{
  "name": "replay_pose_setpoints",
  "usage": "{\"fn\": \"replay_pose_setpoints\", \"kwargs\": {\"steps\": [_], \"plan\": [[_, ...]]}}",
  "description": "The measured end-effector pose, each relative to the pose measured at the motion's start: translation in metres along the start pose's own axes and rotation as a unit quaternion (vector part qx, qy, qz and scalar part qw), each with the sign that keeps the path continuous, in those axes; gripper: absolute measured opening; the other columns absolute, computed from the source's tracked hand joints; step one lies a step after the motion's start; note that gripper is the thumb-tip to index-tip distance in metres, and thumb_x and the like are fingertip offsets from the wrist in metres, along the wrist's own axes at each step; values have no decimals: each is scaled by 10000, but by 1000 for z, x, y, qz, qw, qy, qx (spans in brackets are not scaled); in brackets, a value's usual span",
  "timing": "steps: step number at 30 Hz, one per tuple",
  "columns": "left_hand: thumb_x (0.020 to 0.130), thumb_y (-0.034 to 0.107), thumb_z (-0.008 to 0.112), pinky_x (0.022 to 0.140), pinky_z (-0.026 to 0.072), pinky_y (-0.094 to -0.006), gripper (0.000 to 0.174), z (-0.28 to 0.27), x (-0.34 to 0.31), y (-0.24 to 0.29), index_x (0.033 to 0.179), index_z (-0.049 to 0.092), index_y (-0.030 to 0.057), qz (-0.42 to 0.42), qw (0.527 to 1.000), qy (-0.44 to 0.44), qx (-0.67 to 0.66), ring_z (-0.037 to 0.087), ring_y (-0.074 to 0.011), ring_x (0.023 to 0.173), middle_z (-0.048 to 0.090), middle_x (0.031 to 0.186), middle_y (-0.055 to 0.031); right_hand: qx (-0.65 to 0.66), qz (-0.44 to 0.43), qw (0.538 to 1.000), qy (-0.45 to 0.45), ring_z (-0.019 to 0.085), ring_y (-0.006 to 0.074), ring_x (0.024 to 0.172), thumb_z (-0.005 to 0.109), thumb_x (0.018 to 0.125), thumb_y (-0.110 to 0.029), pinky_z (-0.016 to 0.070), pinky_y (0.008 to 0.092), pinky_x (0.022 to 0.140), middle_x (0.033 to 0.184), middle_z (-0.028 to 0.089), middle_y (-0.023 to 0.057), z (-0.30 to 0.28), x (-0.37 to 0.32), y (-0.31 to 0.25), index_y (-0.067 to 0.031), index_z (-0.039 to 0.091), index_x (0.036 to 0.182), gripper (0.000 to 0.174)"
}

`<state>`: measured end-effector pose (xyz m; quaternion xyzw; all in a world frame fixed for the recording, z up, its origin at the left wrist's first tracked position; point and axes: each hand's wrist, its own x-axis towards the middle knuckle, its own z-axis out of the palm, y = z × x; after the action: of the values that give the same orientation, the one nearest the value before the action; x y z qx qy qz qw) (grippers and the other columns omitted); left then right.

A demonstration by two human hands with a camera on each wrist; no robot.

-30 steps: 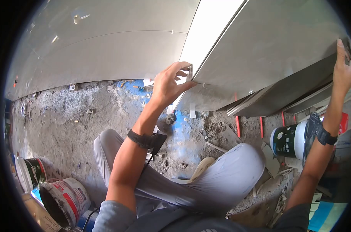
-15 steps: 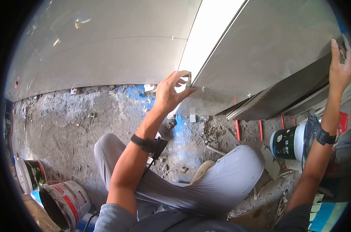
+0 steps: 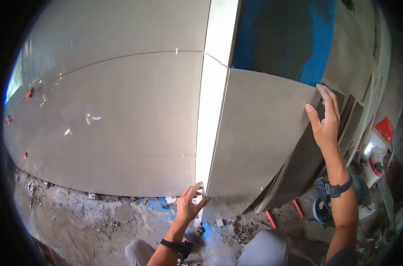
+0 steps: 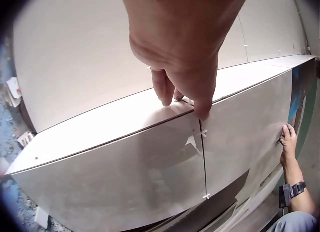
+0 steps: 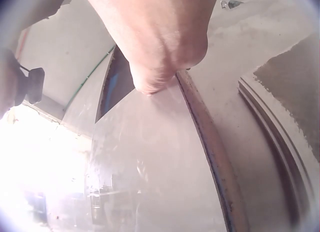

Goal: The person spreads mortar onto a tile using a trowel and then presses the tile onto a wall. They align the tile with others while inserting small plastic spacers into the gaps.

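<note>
A large grey tile covers the wall face right of a bright white corner strip. Low on that corner, my left hand touches it at a seam, thumb on the grey face and bent fingers on the white side. A white cross spacer sits in this seam by the thumb. My right hand grips the tile's right edge near its upper corner, thumb on the front; its fingertips are hidden in the right wrist view. Above the tile shows a dark wall patch with blue sides.
Several slabs lean against the wall below the right hand. Red sticks stick out under them. A bucket stands by the right forearm. Rubble litters the floor. Grey tiling spans the left wall.
The head view has tilted up, bringing the tile's top and the blue-sided patch into sight. Both hands appear lower in it; the left stays at the corner seam, the right on the tile's edge.
</note>
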<state>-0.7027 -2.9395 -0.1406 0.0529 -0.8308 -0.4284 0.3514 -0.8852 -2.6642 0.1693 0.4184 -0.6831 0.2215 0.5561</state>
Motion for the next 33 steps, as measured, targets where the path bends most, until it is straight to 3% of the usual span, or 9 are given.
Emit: {"fn": "replay_pose_setpoints", "kwargs": {"steps": [5,19,28,33], "plan": [[715,210,838,726,567,-336,643,1,-1,-7,1290,578,85,8,999,-12,28,689,-229,840,673,1017,-102,4,-3,1000,9,550,353,1160,667,897,-240,442,413,988,1259,562,185,1,-2,2,8,533,1284,479],[731,228,832,744,572,-325,604,4,-1,-6,1261,593,62,-1,1000,-3,18,696,-237,862,674,1047,-111,14,-9,1000,12,540,362,1164,688,865,-198,448,423,979,1276,549,191,3,-3,2,6,520,1297,507],[722,217,839,768,569,-320,614,22,-21,-28,1253,588,40,-60,998,4,-26,699,-241,887,679,1054,-136,17,-16,1000,19,547,369,1169,692,860,-195,447,426,989,1276,554,202,3,-5,3,14,531,1290,505],[850,305,706,802,535,-338,487,30,-46,-53,1227,586,20,-119,990,23,-69,695,-252,865,678,1044,-147,8,-25,999,18,521,357,1210,685,861,-170,426,419,1014,1335,521,203,0,-9,7,18,497,1325,535]]}}
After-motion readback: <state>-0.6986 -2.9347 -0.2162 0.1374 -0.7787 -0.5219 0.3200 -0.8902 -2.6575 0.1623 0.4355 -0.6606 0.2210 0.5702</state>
